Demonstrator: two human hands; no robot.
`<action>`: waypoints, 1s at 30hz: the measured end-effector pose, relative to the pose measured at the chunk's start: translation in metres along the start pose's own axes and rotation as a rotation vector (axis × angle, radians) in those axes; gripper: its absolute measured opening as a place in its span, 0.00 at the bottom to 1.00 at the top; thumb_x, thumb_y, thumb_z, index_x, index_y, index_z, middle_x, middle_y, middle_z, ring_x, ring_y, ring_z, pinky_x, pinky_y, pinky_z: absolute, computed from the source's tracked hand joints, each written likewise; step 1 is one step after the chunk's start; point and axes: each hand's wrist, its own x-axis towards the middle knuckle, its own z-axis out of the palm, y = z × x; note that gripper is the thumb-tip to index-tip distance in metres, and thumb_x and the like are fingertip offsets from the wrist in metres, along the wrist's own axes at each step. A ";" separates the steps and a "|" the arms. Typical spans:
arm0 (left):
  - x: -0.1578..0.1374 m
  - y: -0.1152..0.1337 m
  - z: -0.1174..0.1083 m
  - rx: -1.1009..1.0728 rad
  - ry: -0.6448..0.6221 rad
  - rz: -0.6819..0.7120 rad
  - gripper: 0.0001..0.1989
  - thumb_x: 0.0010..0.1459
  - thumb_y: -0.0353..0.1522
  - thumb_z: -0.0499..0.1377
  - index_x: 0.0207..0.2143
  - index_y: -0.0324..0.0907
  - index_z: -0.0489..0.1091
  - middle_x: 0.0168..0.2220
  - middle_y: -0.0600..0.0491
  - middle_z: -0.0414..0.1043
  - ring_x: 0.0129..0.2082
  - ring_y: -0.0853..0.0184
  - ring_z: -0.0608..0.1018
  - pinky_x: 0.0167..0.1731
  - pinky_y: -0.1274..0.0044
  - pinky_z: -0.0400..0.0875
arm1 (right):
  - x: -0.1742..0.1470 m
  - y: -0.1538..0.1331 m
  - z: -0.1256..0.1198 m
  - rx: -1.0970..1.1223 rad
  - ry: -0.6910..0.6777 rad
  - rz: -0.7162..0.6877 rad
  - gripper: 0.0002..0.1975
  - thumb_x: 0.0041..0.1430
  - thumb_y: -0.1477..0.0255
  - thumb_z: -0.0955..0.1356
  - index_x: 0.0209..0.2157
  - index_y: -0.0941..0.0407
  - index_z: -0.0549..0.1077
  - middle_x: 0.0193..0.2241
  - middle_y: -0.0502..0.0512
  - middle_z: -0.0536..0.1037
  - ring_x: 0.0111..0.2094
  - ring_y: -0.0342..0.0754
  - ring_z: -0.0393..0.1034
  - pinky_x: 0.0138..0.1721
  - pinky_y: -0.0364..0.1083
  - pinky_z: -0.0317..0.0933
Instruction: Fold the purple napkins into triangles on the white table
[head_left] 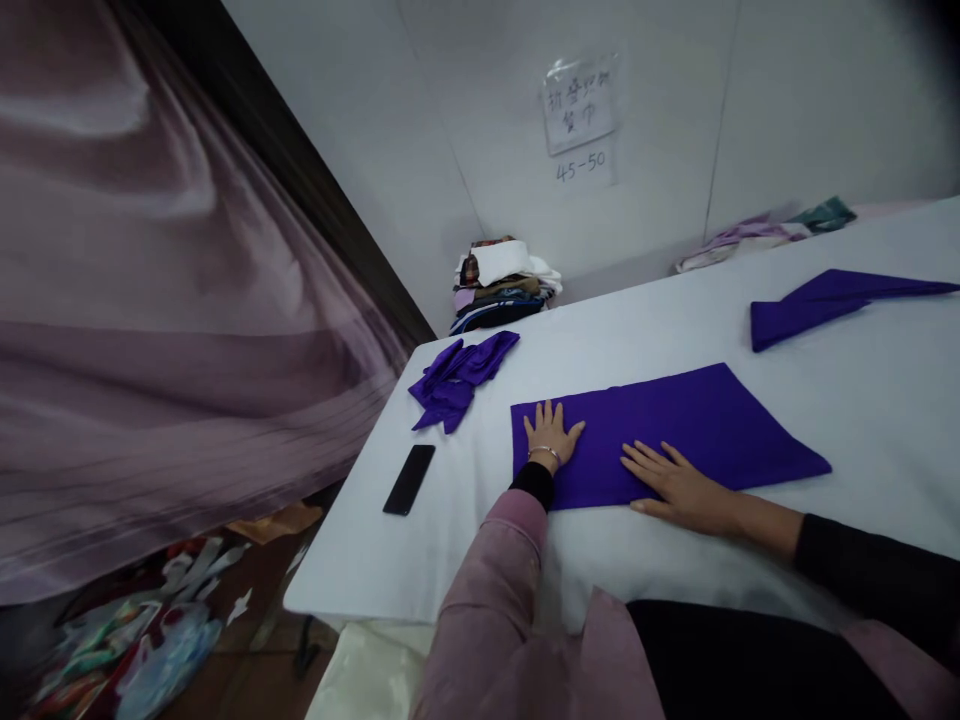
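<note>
A purple cloth [675, 420] lies folded and fairly smooth on the white-covered table, its right end drawn out to a point. My left hand [551, 435] rests flat with fingers spread near the cloth's left edge. Lower down and to the right, my right hand [675, 485] lies palm down along the front edge, fingers stretched out to the left. Neither hand grips anything. Beyond the cloth to the right is another folded purple cloth [810, 305], long and pointed. A crumpled purple cloth [454, 380] sits at the table's far left corner.
A black phone [409, 480] lies near the left edge of the white table [337, 560]. Stacked folded fabrics [506, 285] stand against the wall, with more cloths [750, 240] at the back right. A pinkish curtain [165, 300] hangs at left; plastic bags [169, 650] lie on the floor.
</note>
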 end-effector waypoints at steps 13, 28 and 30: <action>0.002 -0.004 0.006 0.042 0.031 -0.015 0.40 0.58 0.55 0.36 0.66 0.41 0.47 0.68 0.48 0.40 0.67 0.56 0.42 0.62 0.52 0.36 | 0.093 0.050 -0.027 -0.076 -0.050 0.235 0.41 0.58 0.46 0.54 0.64 0.59 0.55 0.64 0.67 0.52 0.65 0.61 0.41 0.62 0.62 0.34; 0.005 -0.004 0.005 0.130 0.040 -0.036 0.38 0.59 0.54 0.35 0.65 0.44 0.47 0.68 0.50 0.42 0.67 0.57 0.44 0.62 0.55 0.39 | 0.043 0.097 -0.068 -0.200 0.057 0.517 0.40 0.59 0.48 0.52 0.63 0.60 0.55 0.65 0.66 0.52 0.65 0.61 0.41 0.61 0.62 0.35; 0.004 -0.003 0.004 0.144 0.036 -0.038 0.38 0.59 0.54 0.35 0.65 0.44 0.48 0.68 0.49 0.42 0.67 0.57 0.44 0.62 0.55 0.39 | 0.058 0.068 -0.057 -0.113 0.046 0.335 0.40 0.58 0.46 0.53 0.63 0.58 0.55 0.65 0.64 0.52 0.65 0.61 0.42 0.62 0.61 0.35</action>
